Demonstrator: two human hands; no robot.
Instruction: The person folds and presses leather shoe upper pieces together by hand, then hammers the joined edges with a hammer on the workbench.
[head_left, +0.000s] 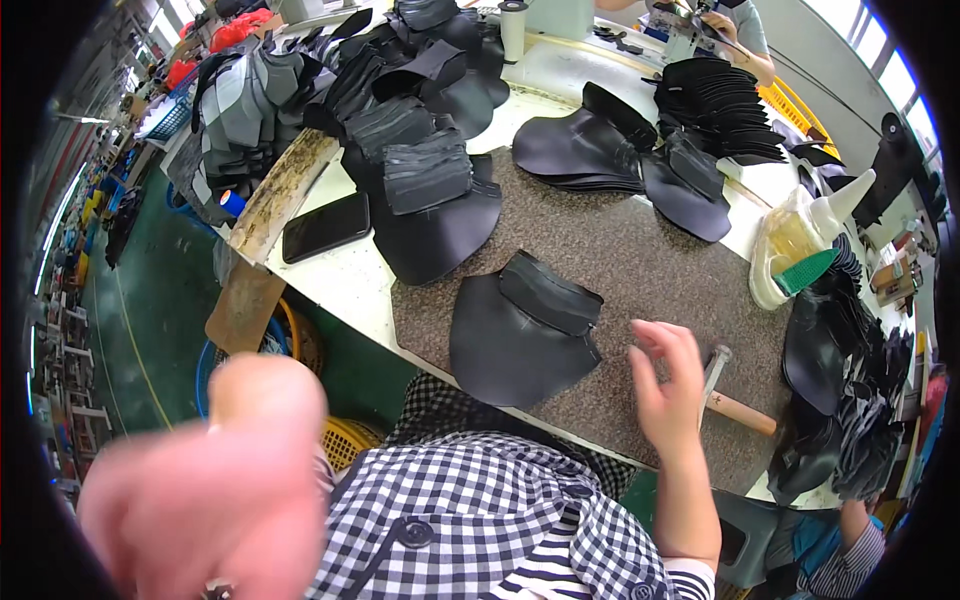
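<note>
A black leather-like piece (pixel 510 350), rounded at the near side with a folded strip along its far edge, lies flat on the speckled stone slab (pixel 620 270) before me. My right hand (pixel 668 390) is just right of it, not touching, empty, its thumb and fingers apart. Close beside that hand rests a hammer (pixel 740 411) with a wooden handle and metal head, the head partly behind my fingers. My left hand (pixel 220 470) is raised off the table's left front edge, close to the camera. Motion smears its fingers, so any grip is hidden.
Stacks of similar black pieces (pixel 430 220) stand on the slab's far left, with more pieces (pixel 580 145) behind. A phone (pixel 326 227) lies at left. At right are a glue bottle (pixel 800 240) with green brush and another pile (pixel 825 350). A co-worker's arm (pixel 755 65) shows beyond.
</note>
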